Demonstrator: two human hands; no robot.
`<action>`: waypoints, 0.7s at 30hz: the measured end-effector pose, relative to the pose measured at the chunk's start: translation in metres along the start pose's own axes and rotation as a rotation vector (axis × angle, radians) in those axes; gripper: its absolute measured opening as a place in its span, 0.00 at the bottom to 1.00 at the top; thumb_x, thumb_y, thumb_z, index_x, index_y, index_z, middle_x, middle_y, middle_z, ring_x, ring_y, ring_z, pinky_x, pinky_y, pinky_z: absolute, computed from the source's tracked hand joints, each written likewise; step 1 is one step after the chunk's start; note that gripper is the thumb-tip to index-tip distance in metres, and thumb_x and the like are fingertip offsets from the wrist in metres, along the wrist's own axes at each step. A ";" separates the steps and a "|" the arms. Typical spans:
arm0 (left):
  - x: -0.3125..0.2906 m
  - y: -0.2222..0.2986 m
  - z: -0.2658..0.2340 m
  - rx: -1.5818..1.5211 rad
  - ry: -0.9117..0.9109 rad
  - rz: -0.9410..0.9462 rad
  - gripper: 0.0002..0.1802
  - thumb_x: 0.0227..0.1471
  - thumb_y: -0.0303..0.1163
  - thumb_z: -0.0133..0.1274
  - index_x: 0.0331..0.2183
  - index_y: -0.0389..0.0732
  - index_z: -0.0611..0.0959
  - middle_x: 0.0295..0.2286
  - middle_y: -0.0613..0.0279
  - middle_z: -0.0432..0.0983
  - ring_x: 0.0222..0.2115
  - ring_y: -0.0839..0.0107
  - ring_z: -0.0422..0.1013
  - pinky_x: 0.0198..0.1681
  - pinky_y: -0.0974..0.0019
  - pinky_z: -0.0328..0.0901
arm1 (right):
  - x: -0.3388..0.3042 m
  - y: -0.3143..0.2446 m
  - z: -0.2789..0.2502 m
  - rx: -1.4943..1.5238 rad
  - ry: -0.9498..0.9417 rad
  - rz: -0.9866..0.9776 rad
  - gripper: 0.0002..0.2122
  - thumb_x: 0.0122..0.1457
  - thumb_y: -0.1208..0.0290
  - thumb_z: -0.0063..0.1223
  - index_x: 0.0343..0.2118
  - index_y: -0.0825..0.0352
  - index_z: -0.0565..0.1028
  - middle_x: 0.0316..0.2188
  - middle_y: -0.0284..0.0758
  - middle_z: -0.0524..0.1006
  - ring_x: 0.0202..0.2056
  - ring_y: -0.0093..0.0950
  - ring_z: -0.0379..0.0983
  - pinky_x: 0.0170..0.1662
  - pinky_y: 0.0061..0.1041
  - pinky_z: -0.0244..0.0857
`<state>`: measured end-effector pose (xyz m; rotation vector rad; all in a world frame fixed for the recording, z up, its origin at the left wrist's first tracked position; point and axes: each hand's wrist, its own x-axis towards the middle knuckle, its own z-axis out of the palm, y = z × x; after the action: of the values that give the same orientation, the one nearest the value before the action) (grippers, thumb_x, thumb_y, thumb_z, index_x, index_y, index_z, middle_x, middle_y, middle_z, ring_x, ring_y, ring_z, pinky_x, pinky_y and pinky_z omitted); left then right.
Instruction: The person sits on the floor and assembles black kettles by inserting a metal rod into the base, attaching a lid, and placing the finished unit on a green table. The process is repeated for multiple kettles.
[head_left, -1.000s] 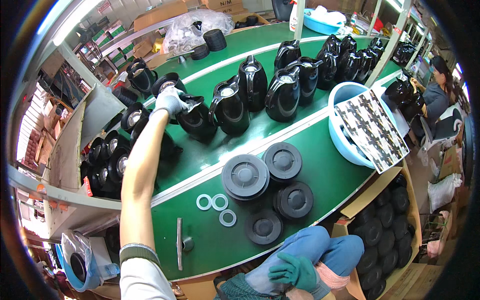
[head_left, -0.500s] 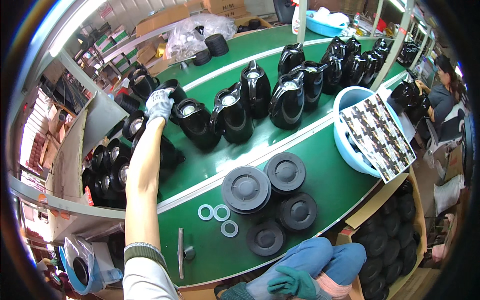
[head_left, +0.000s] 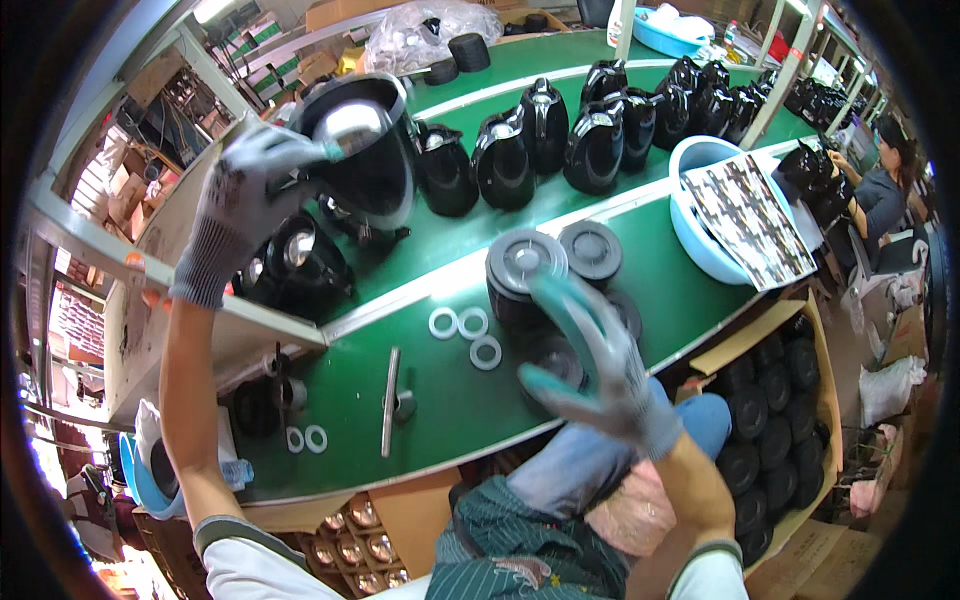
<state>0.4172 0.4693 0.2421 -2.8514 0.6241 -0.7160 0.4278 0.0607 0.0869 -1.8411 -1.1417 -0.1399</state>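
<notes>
The green worktop (head_left: 455, 405) carries glossy black jugs (head_left: 503, 165). Gloved left hand (head_left: 250, 178): grips a black vessel (head_left: 378, 178), silvery inside, tilted above the worktop's left part, blurred. Gloved right hand (head_left: 612, 385): open, fingers spread. Rear bottle (head_left: 614, 24) markings: too small to read.

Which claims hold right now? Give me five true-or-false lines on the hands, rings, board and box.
1. The left hand holds a black jug. True.
2. The right hand grips a ring. False: it is open and empty.
3. All the pale rings lie right of the metal bar. False: two lie left of it.
4. A patterned board rests on the nearer blue basin. True.
5. The cardboard box contains jugs. False: dark discs.
</notes>
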 end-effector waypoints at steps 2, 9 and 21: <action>-0.020 0.053 -0.020 -0.181 -0.151 0.078 0.17 0.44 0.33 0.68 0.39 0.41 0.87 0.36 0.55 0.81 0.39 0.54 0.77 0.44 0.54 0.72 | 0.028 -0.008 0.004 -0.187 0.026 -0.168 0.46 0.48 0.59 0.73 0.70 0.59 0.61 0.69 0.50 0.59 0.66 0.55 0.60 0.67 0.50 0.59; -0.095 0.174 -0.004 -0.627 -0.321 0.218 0.22 0.40 0.33 0.70 0.42 0.47 0.87 0.39 0.63 0.81 0.41 0.60 0.77 0.43 0.57 0.75 | -0.055 -0.035 0.052 0.065 -0.205 -0.140 0.27 0.46 0.66 0.72 0.48 0.64 0.70 0.60 0.50 0.69 0.59 0.53 0.69 0.60 0.46 0.68; -0.302 0.287 0.164 -1.722 -0.305 -1.300 0.30 0.62 0.26 0.53 0.63 0.34 0.70 0.59 0.47 0.72 0.59 0.59 0.70 0.65 0.56 0.65 | -0.165 -0.087 0.069 0.442 0.196 0.458 0.19 0.44 0.75 0.79 0.38 0.69 0.79 0.61 0.47 0.73 0.59 0.35 0.75 0.54 0.31 0.76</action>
<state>0.1498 0.3427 -0.0943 -4.3837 -1.7291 0.8170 0.2461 0.0174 0.0189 -1.5988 -0.5393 0.1799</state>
